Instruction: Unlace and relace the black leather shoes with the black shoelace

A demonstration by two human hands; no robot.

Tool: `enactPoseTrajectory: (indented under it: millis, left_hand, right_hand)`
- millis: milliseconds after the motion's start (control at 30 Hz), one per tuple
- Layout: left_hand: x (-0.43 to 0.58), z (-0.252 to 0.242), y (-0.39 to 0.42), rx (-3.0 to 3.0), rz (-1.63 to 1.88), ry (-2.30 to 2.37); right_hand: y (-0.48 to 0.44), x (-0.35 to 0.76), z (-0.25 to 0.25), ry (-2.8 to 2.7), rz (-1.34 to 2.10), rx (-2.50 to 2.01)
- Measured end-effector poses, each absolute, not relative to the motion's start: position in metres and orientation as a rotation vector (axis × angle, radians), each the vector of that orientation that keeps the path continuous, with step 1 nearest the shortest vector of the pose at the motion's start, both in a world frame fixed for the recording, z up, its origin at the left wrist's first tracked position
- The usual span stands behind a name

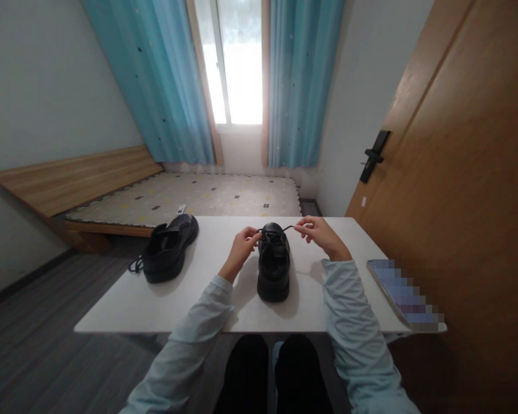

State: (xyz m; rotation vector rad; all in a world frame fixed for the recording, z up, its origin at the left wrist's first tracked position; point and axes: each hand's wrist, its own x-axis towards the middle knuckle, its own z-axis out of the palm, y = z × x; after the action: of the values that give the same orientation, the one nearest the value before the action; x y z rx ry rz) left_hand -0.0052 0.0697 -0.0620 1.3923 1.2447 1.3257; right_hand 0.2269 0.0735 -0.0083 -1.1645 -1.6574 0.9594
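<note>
A black lace-up shoe (pixel 274 282) stands on the white table in front of me, its toe pointing away and its opening towards me. At its left side, my left hand (pixel 244 244) pinches one part of the black shoelace (pixel 277 233) close to the shoe. To the right, my right hand (pixel 317 233) grips the other end between thumb and fingers, and that stretch runs out from the shoe to the fingertips. Both hands are closed on the lace. Crossed laces lie over the shoe's upper; their exact threading is too small to make out.
A second black shoe (pixel 166 253) rests on the left of the white table (pixel 216 310), with a loose lace at its heel. A flat blurred object (pixel 403 296) lies along the right edge. Beyond are a bed (pixel 224 198) and, to the right, a wooden door (pixel 449 172).
</note>
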Motion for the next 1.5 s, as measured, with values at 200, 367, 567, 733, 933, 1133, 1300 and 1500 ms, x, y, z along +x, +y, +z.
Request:
enactPoseTrajectory:
  millis: [200, 367, 567, 733, 933, 1133, 1300, 1500]
  left_hand:
    - [-0.003, -0.062, 0.069, 1.494, 1.279, 1.225]
    - [-0.001, -0.061, 0.066, 1.618, 1.291, 1.2]
    - [0.002, -0.056, 0.056, 1.921, 1.332, 1.157]
    - [0.002, -0.057, 0.056, 2.019, 1.273, 1.16]
    - [0.001, -0.059, 0.057, 2.007, 1.275, 1.159]
    - [0.002, -0.058, 0.055, 2.007, 1.273, 1.158]
    - [0.002, -0.057, 0.053, 2.106, 1.314, 1.136]
    - [0.003, -0.06, 0.053, 2.252, 1.347, 1.148]
  right_hand:
    - [0.065, 0.251, 0.001, -1.496, 0.999, -1.117]
    - [0.063, 0.264, 0.002, -1.411, 1.044, -1.073]
    - [0.063, 0.263, 0.001, -1.325, 1.138, -0.951]
    - [0.065, 0.252, 0.0, -1.235, 1.257, -0.826]
    - [0.069, 0.252, -0.005, -1.203, 1.337, -0.827]
    - [0.068, 0.255, -0.008, -1.474, 1.143, -0.997]
    - [0.067, 0.238, -0.005, -1.606, 1.096, -0.98]
    - [0.067, 0.225, -0.009, -1.698, 1.08, -1.021]
